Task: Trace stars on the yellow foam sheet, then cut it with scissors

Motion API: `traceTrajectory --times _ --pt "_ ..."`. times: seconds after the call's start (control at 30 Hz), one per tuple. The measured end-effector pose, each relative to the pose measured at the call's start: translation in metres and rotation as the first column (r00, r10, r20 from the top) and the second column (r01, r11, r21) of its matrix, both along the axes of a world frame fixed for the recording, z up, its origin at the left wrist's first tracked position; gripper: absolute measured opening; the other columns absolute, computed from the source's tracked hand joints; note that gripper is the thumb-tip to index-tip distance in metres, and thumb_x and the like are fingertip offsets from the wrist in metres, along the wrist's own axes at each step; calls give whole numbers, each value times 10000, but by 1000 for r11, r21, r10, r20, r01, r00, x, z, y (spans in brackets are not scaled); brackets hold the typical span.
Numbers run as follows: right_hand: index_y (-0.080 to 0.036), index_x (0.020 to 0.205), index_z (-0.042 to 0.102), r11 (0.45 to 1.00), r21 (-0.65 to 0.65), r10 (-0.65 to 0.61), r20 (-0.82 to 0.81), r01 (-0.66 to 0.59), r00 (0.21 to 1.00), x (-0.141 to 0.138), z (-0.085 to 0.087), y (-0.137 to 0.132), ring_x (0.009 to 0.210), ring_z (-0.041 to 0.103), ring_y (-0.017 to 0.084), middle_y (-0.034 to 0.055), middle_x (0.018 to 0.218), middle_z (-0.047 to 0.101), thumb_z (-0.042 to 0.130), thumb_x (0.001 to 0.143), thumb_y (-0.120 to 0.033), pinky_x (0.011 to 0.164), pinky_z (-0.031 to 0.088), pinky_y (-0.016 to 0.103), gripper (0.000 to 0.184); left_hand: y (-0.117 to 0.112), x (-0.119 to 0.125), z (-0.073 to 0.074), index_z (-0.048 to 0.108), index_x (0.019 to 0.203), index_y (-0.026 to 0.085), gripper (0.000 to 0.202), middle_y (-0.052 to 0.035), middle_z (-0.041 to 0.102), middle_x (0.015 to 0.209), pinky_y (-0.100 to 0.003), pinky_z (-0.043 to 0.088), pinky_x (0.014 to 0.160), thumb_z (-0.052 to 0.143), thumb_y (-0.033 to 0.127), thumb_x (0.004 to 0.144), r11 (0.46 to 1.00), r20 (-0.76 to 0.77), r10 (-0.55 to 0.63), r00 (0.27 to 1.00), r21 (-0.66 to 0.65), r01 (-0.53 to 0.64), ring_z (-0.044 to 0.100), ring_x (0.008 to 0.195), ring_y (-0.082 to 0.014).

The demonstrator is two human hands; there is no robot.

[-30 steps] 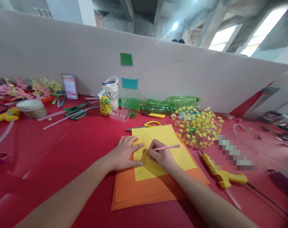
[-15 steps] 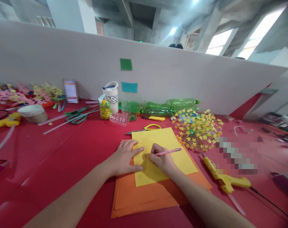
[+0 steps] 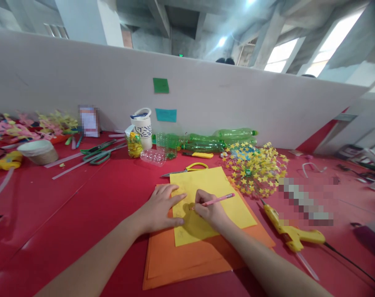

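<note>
A yellow paper sheet (image 3: 224, 185) lies on a stack of orange sheets (image 3: 193, 260) on the red table (image 3: 82, 206). My left hand (image 3: 161, 208) rests flat on the yellow sheet's left edge, fingers spread. My right hand (image 3: 210, 210) pinches a pink pencil (image 3: 218, 200), whose tip touches the yellow sheet just right of my left fingers.
Yellow-handled scissors (image 3: 190, 168) lie behind the sheet. A yellow glue gun (image 3: 289, 233) with cord lies at right. A ball of yellow stars (image 3: 255, 167), green bottles (image 3: 218, 140), a white cup (image 3: 142, 128), green scissors (image 3: 97, 154) and a grey partition wall (image 3: 82, 82) stand behind.
The view has shifted slightly. My right hand with the pencil has moved a little nearer along the yellow sheet; my left hand stays flat on it.
</note>
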State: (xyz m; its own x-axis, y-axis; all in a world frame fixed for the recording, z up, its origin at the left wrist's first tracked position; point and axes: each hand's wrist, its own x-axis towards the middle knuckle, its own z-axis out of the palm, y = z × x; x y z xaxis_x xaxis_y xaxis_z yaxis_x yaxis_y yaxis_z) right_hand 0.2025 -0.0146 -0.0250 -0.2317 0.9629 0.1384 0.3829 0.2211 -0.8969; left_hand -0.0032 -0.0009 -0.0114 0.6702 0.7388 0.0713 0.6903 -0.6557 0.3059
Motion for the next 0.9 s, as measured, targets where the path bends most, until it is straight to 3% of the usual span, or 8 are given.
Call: traceTrajectory --times 0.6,0.9 --pt "-178 629 441 998 -45 36 -51 -38 998 -4 -3 -1 474 392 80 -53 501 464 488 665 -132 448 261 188 75 1 0 -1 395 1310 291 702 -106 300 1352 -498 215 980 476 678 729 1000 -1 -13 1000 24 13 251 1221 -337" --pt "-168 657 475 998 19 54 -24 -54 998 -5 -6 -2 514 417 82 -36 555 508 499 692 -140 474 285 186 50 2 -1 -3 382 1316 313 695 -91 306 1358 -502 199 982 517 647 721 999 -8 -2 1000 35 3 249 1223 -342"
